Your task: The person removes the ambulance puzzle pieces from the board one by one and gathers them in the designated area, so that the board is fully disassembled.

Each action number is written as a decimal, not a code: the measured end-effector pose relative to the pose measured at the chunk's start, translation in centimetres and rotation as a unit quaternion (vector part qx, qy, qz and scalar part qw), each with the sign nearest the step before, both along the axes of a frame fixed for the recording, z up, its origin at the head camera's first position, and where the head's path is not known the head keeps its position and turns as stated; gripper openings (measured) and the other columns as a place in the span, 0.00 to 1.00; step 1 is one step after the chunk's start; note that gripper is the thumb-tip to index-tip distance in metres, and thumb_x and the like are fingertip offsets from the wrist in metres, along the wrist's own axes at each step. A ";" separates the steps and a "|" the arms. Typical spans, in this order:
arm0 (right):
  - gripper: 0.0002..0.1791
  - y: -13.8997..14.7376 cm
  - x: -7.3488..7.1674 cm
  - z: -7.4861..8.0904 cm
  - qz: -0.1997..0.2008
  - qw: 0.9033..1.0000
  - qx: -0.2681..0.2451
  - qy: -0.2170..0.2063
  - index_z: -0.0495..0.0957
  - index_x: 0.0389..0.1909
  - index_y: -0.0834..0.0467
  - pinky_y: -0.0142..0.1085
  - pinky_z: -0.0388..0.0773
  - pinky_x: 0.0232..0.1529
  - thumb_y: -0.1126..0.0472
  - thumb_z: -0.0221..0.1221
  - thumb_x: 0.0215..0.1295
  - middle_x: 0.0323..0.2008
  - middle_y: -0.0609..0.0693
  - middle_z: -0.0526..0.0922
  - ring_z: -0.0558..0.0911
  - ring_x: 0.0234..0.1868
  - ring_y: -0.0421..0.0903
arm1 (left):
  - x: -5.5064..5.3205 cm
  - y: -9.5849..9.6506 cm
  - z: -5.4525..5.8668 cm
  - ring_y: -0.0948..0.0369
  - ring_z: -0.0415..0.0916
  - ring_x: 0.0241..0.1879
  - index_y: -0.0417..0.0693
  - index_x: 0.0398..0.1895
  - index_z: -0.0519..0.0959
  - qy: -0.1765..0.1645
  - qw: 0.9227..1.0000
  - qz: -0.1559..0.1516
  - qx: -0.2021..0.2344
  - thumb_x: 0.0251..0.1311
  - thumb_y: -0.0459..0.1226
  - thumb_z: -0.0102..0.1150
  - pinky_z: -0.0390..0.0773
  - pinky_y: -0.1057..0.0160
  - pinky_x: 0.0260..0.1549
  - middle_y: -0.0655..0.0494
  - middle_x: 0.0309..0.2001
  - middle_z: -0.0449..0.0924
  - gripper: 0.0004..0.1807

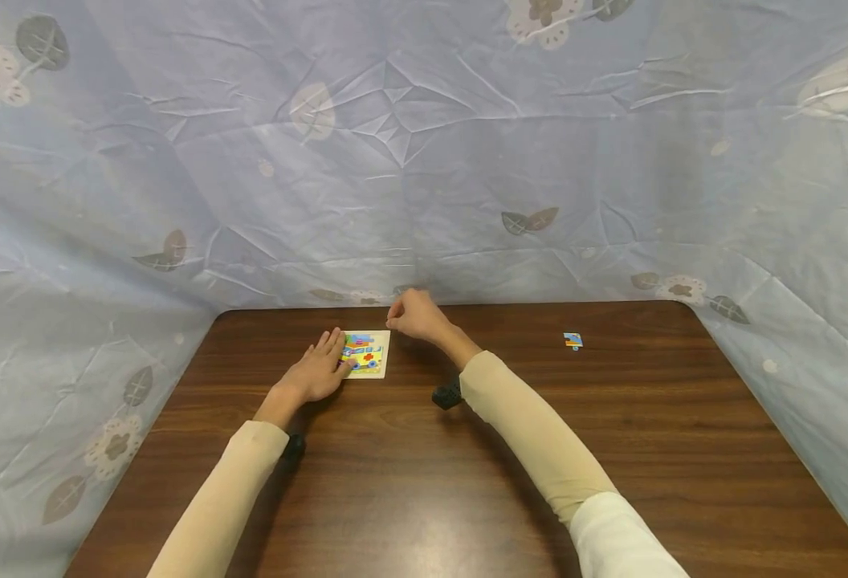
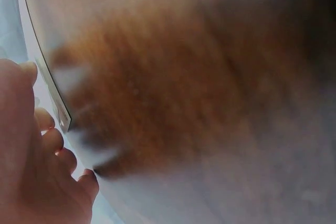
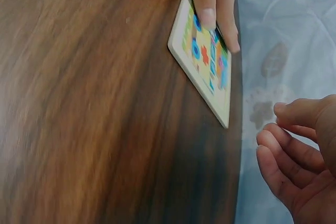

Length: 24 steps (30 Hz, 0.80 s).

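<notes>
A small jigsaw puzzle board with a cream border and a yellow vehicle picture lies near the table's back edge. My left hand rests on its left side, fingers spread and fairly straight, hiding that part of the picture. In the left wrist view, the board's edge shows just past the fingertips. My right hand hovers off the board's upper right corner. In the right wrist view, the right hand has loosely bent fingers, thumb close to the index finger, and nothing visible between them.
A loose blue and orange puzzle piece lies on the brown wooden table, well to the right of the board. Directly behind the table hangs a grey-blue flowered cloth. Dark devices sit under the wrists.
</notes>
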State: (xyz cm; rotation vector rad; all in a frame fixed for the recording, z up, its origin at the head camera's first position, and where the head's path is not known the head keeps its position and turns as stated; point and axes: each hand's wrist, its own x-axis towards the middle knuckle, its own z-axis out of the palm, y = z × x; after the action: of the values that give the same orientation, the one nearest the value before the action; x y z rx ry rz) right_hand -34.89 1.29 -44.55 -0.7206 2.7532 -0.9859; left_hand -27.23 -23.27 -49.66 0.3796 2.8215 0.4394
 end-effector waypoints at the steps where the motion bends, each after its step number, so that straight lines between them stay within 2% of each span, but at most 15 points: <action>1: 0.09 -0.3 0.0 -0.2 0.000 1.000 0.003 0.002 0.90 0.44 0.59 0.41 0.88 0.47 0.59 0.66 0.72 0.45 0.54 0.92 0.89 0.41 0.48 | 0.0 0.1 0.0 0.41 0.29 0.86 0.39 0.86 0.37 -0.002 1.000 -0.002 -0.002 0.84 0.55 0.34 0.38 0.35 0.84 0.39 0.87 0.30 0.42; 11: 0.12 -2.7 0.2 -1.7 -0.004 1.000 0.011 -0.011 0.88 0.49 0.63 0.42 0.90 0.51 0.59 0.65 0.73 0.51 0.57 0.90 0.89 0.48 0.52 | -0.5 0.7 0.4 0.42 0.31 0.87 0.39 0.86 0.38 -0.004 1.000 0.000 -0.018 0.85 0.56 0.31 0.41 0.36 0.84 0.41 0.87 0.31 0.41; 19: 0.11 -4.5 0.6 -3.2 -0.041 0.999 0.029 -0.016 0.87 0.48 0.61 0.39 0.89 0.47 0.59 0.64 0.73 0.48 0.54 0.90 0.88 0.44 0.49 | -0.3 0.3 0.6 0.41 0.32 0.86 0.38 0.86 0.38 -0.013 1.000 0.000 -0.018 0.85 0.55 0.31 0.42 0.37 0.84 0.40 0.87 0.31 0.41; 24: 0.12 -5.8 1.0 -3.5 -0.047 0.998 0.024 -0.020 0.86 0.50 0.61 0.36 0.89 0.44 0.59 0.65 0.72 0.47 0.55 0.91 0.89 0.40 0.47 | -0.2 0.1 0.8 0.42 0.32 0.87 0.40 0.86 0.36 -0.029 0.999 0.002 -0.026 0.85 0.55 0.31 0.40 0.38 0.85 0.41 0.87 0.29 0.41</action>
State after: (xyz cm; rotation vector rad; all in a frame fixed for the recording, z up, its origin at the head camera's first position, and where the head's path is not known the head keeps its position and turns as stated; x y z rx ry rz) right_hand -33.88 -4.51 -48.10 -0.5632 2.7874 -0.9361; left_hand -27.44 -23.17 -48.86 0.3450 2.7726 0.3716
